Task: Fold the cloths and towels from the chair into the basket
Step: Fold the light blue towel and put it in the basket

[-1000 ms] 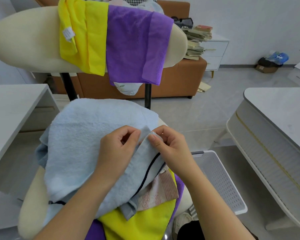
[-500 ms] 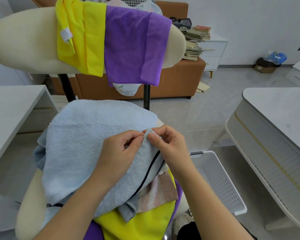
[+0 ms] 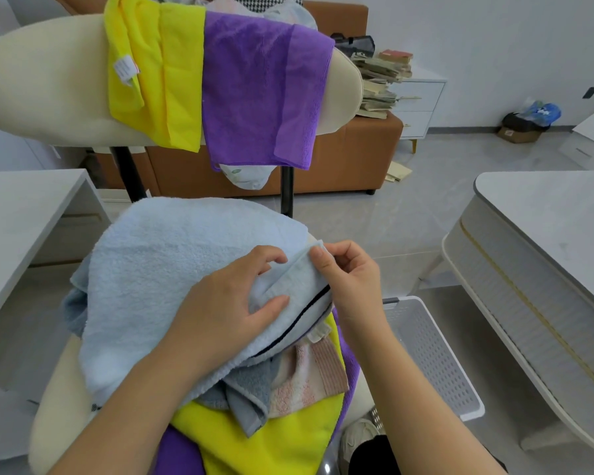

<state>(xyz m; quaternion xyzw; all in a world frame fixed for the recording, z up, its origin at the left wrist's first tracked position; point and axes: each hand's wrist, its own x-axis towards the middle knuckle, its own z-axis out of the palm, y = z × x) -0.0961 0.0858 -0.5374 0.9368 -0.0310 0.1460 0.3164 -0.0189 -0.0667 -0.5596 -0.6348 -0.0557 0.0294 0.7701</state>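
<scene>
A light blue towel [image 3: 158,279] lies spread over a pile on the cream chair [image 3: 42,84] seat. My right hand [image 3: 348,279] pinches the towel's right corner between thumb and fingers. My left hand [image 3: 227,310] rests on the towel beside it, fingers spread and curled over a fold. Under the towel lie a grey cloth [image 3: 251,395], a pink towel [image 3: 309,378], a yellow cloth [image 3: 271,440] and a purple cloth [image 3: 179,454]. A yellow cloth [image 3: 165,84] and a purple cloth [image 3: 261,94] hang over the chair back. The white perforated basket [image 3: 436,358] stands on the floor to the right.
A white table [image 3: 546,214] stands to the right of the basket, a white desk [image 3: 18,214] to the left. Behind the chair are a brown sofa [image 3: 354,156] and a white drawer unit [image 3: 419,101] stacked with books. My shoe [image 3: 360,437] is beside the basket.
My right hand has carried the towel's corner a little to the right. My left hand let go of the corner and now lies flatter on the towel.
</scene>
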